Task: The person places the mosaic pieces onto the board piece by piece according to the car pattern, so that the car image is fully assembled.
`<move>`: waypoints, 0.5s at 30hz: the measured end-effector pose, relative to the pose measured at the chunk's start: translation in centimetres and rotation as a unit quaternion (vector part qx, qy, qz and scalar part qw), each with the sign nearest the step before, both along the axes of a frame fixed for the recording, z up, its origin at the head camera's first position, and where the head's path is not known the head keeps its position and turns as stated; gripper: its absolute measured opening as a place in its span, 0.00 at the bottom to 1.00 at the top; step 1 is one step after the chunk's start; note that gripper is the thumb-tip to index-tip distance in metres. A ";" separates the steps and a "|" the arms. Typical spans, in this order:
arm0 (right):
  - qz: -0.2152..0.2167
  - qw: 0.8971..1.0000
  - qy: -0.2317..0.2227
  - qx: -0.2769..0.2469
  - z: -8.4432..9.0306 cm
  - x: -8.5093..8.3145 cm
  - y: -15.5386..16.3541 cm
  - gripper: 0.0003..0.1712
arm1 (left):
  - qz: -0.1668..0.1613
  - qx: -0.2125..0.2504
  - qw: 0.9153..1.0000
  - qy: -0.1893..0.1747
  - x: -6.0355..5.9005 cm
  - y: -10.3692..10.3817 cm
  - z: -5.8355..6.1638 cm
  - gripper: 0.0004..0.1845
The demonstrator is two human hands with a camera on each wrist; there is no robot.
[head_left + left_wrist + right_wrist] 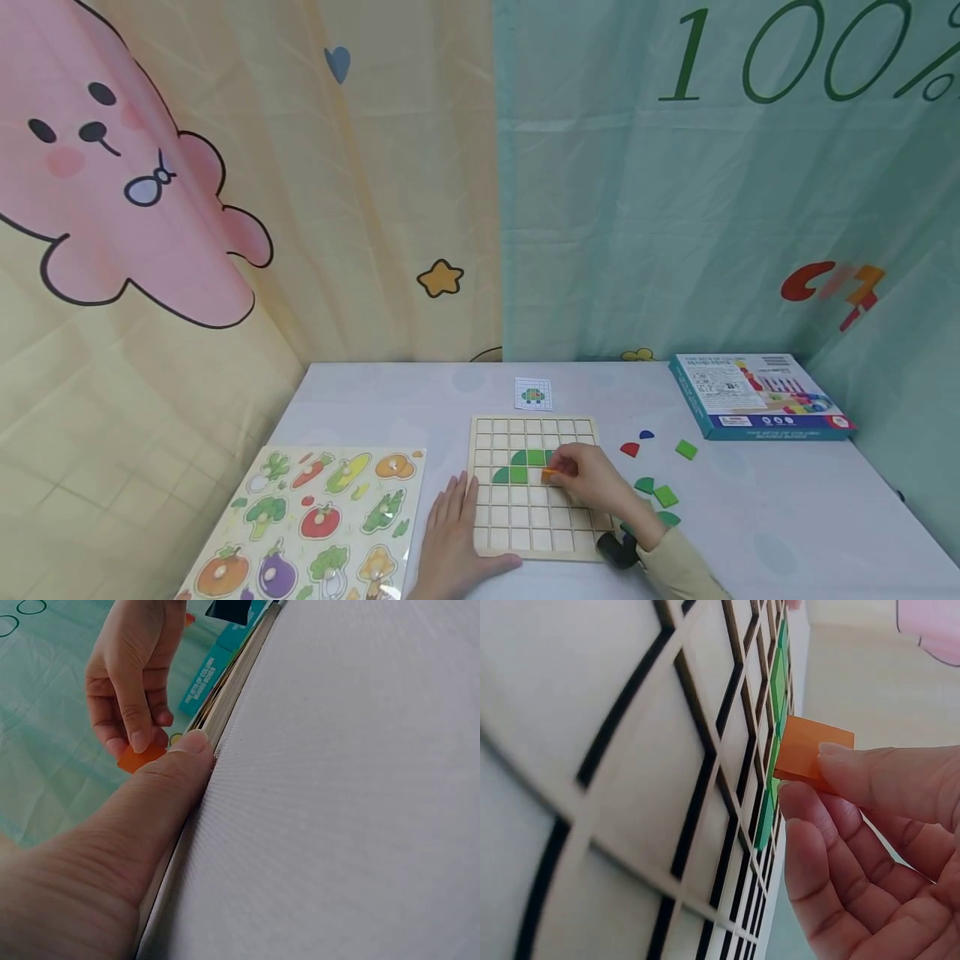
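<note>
My left hand lies flat at the grid board's edge; my right hand pinches an orange tile in its fingers beside four seated green tiles; most cells wait empty, I judge.

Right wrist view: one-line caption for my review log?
Right hand pinches an orange tile beside green tiles on the grid board.

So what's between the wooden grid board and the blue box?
Loose pieces lie on the white table between the grid board and blue box: red, blue and green ones, seen in the head view.
</note>
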State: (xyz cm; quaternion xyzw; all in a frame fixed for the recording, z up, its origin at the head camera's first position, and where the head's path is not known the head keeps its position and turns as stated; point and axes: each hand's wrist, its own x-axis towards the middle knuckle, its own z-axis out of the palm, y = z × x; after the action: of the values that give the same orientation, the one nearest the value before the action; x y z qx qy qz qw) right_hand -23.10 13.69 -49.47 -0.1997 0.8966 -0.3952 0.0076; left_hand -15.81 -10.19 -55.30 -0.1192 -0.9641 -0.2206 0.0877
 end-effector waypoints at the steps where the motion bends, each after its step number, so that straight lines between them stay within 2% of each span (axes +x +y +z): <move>1: 0.002 1.000 0.001 0.000 0.0 0.0 -0.2 0.05 | 0.000 0.000 1.000 0.001 0.0 0.0 0.0 0.68; 7: 0.012 1.000 0.008 0.012 -0.2 -0.4 -1.0 0.06 | 0.002 -0.003 1.000 0.001 0.0 0.0 0.0 0.68; 15: 0.000 0.999 0.001 0.039 -0.2 -0.6 -1.6 0.07 | 0.005 -0.008 1.000 -0.025 -0.1 0.0 0.1 0.68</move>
State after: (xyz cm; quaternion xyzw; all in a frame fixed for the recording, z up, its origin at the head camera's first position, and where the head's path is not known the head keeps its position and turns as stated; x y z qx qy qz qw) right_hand -23.72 12.05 -49.66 -0.1999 0.9113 -0.3596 0.0151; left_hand -15.91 -10.17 -55.19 -0.1097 -0.9682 -0.2157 0.0634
